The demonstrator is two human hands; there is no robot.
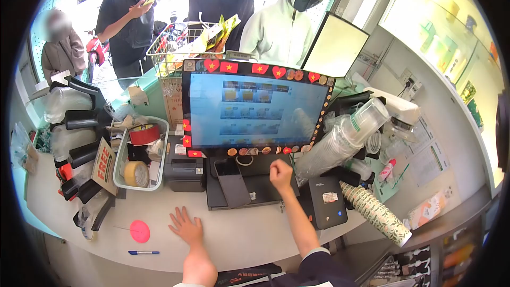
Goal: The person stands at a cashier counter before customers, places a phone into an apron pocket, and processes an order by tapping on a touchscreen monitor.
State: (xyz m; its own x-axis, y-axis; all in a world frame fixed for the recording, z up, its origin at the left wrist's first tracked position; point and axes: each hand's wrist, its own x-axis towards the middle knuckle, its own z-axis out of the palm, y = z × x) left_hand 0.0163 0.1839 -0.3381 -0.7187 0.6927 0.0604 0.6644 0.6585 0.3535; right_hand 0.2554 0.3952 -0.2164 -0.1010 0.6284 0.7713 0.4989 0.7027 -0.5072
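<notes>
My left hand (186, 227) lies flat on the pale counter (223, 239), fingers spread, holding nothing. Left of it are a round pink disc (139, 231) with a thin stick and a blue pen (143, 252). My right hand (280, 175) is raised in a loose fist just below the lower edge of a monitor (255, 111), with no object showing in it; whether it touches the screen I cannot tell. The lit monitor shows a grid of items and has flag and heart stickers round its frame. Beneath it, a dark phone (231, 182) rests on a black base (260, 194).
Left stand a bin (164, 172) with tape rolls, a black printer (184, 165) and black-handled clear jugs (79, 122). Right are a black box (326, 202), stacked plastic cups (340, 141) and patterned paper cups (374, 212). Several people, one in a white hoodie (279, 29), stand beyond the counter.
</notes>
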